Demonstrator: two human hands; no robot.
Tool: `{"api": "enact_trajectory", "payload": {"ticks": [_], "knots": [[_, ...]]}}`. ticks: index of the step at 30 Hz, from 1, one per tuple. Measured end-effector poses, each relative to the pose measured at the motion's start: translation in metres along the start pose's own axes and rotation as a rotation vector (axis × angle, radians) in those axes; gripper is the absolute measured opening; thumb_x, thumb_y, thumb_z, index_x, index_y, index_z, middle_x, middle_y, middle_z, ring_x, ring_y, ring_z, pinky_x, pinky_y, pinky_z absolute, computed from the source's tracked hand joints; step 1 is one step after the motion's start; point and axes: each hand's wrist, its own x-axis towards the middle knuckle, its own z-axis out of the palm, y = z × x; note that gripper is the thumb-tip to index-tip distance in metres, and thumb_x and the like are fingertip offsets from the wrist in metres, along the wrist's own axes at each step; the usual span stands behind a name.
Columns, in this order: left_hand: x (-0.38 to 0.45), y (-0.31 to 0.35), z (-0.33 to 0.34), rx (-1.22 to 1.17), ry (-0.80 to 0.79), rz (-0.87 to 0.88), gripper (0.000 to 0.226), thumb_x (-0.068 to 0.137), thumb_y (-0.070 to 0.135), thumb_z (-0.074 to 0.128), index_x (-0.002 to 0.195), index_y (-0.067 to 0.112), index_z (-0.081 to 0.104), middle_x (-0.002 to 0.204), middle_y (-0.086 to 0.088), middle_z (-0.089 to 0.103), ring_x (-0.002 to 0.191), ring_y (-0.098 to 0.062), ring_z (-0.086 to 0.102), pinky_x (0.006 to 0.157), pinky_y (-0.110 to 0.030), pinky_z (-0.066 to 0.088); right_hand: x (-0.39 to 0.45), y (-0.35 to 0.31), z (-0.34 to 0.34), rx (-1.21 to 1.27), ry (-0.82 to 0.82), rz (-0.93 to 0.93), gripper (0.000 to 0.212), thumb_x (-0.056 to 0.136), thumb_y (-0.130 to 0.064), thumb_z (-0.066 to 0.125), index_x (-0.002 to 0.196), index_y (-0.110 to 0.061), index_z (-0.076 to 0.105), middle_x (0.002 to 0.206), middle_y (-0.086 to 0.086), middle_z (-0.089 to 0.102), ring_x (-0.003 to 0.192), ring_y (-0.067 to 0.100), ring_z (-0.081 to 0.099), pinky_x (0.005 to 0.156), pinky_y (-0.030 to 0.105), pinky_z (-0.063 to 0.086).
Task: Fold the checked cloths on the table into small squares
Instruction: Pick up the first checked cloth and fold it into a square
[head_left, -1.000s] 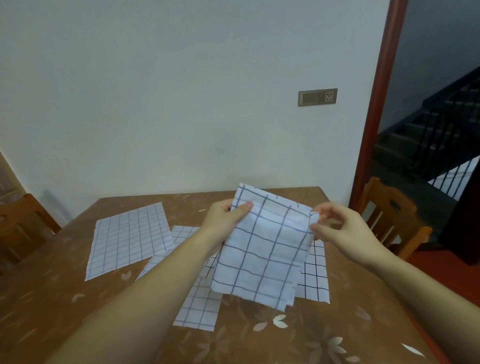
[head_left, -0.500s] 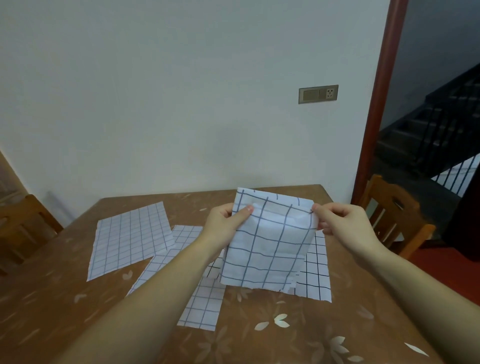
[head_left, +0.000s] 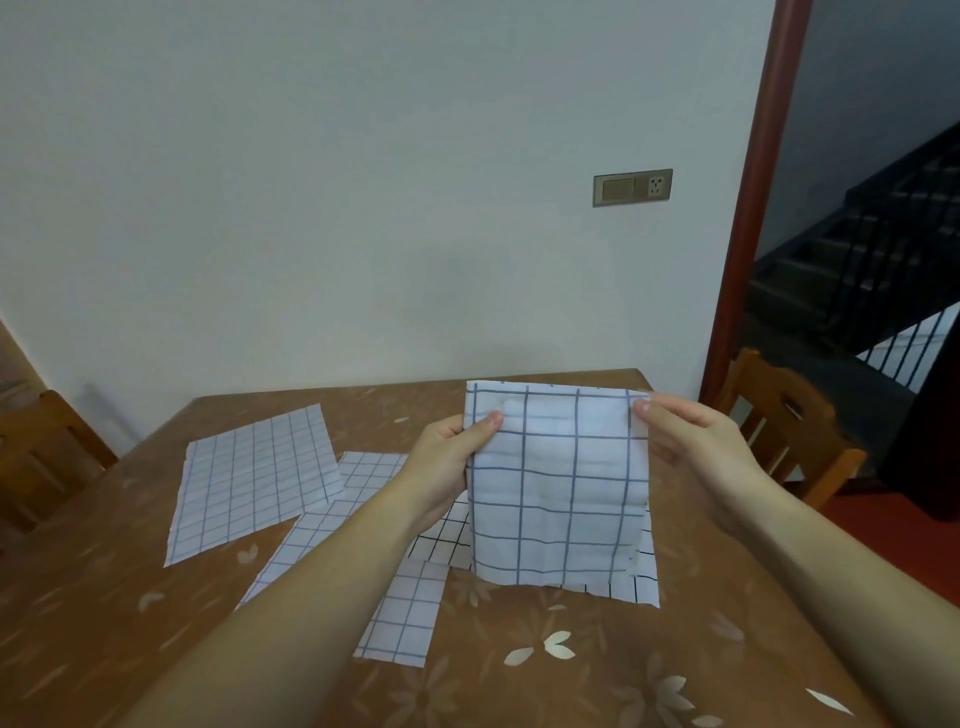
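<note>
A folded white cloth with wide blue checks (head_left: 558, 483) hangs upright above the table, held at its top edge. My left hand (head_left: 449, 457) pinches its upper left corner and my right hand (head_left: 691, 441) pinches its upper right corner. Three more checked cloths lie flat on the table (head_left: 104, 613): a blue-checked one (head_left: 254, 475) at the left, another blue-checked one (head_left: 395, 618) under my left forearm, and a black-checked one (head_left: 641, 579) partly hidden behind the held cloth.
The brown table has a flower pattern and ends at the white wall behind. Wooden chairs stand at the left (head_left: 36, 457) and at the right (head_left: 779, 431). A doorway with stairs (head_left: 883, 249) opens at the right.
The held cloth has turned from a tilt to square and upright. My right hand closed its pinch on the upper right corner, and the cloth now hangs flatter and straighter.
</note>
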Motion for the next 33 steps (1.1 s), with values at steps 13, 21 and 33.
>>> {"api": "enact_trajectory", "payload": {"ticks": [13, 21, 33], "knots": [[0.006, 0.010, -0.001, 0.110, 0.113, 0.073, 0.015, 0.094, 0.015, 0.060, 0.103, 0.012, 0.072, 0.100, -0.011, 0.072, 0.090, -0.022, 0.067, 0.085, -0.038, 0.056, 0.000, -0.007, 0.008, -0.041, 0.021, -0.071, 0.015, 0.093, -0.016, 0.064, 0.092, -0.009, 0.077, 0.093, 0.008, 0.077, 0.084, 0.016, 0.074, 0.066, 0.020, 0.060], [0.008, 0.015, -0.001, 0.047, 0.096, 0.083, 0.014, 0.095, 0.011, 0.059, 0.098, 0.012, 0.073, 0.092, -0.006, 0.074, 0.083, -0.014, 0.070, 0.076, -0.027, 0.060, 0.006, -0.007, 0.009, -0.144, 0.028, -0.109, 0.041, 0.086, -0.018, 0.074, 0.122, -0.031, 0.058, 0.090, 0.004, 0.076, 0.086, 0.014, 0.074, 0.083, 0.031, 0.056], [0.012, 0.018, 0.002, -0.112, 0.093, 0.080, 0.014, 0.093, 0.009, 0.059, 0.095, 0.008, 0.073, 0.090, -0.005, 0.075, 0.078, -0.013, 0.071, 0.068, -0.028, 0.060, 0.003, -0.018, 0.011, -0.058, -0.077, -0.093, 0.015, 0.091, -0.016, 0.065, 0.101, -0.011, 0.075, 0.090, 0.005, 0.079, 0.086, 0.020, 0.075, 0.067, 0.022, 0.060]]}}
